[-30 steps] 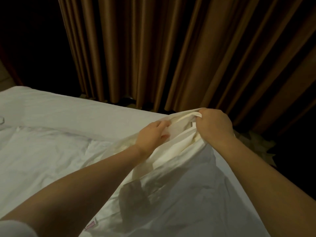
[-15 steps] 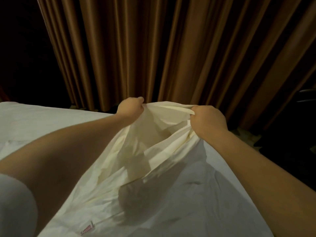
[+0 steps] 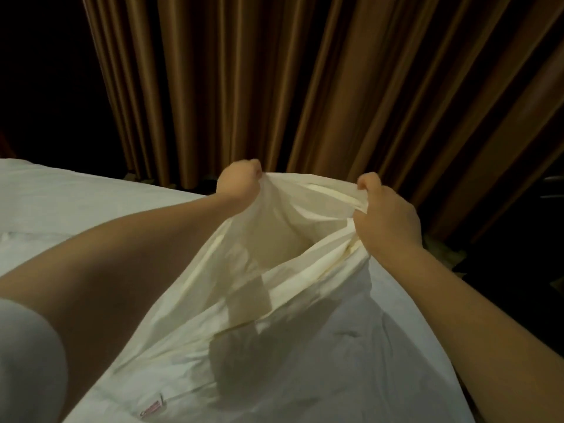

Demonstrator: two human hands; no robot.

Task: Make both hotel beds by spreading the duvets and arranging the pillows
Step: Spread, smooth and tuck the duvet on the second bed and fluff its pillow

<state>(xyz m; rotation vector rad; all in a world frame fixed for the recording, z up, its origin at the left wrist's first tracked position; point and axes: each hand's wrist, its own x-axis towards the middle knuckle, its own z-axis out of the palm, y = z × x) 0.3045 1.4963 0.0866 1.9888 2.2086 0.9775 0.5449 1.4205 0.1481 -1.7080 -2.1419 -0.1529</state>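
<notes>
Two hands are in view, and one duvet, one bed, one curtain, one small label and one sleeve.

The left hand [image 3: 241, 181], at about 11 o'clock from the middle of the view, is fisted round the upper edge of the duvet [image 3: 305, 346]. The right hand [image 3: 386, 215], at about 2 o'clock, has its fingers curled round a bunched hem of the same cloth. Between them the two hands hold a mouth in the duvet spread wide and lifted off the bed [image 3: 76, 203].

Inside that mouth only cream cloth shows, folded and partly in shadow. I cannot tell whether any filling lies within. From the hands the duvet runs down toward 6 o'clock and fills the lower middle of the view, with a dark shadow across it below the opening.

The label [image 3: 151, 411], with red print too small to read, sits on the white cloth at about 7 o'clock. The pale sleeve [image 3: 27, 361] is at 8 o'clock, on the left arm, which crosses in front of the bed's surface. The brown pleated curtain [image 3: 274, 87] hangs from 10 to 2 o'clock beyond the bed's far edge. The room is dark at 9 and at 3 o'clock.
</notes>
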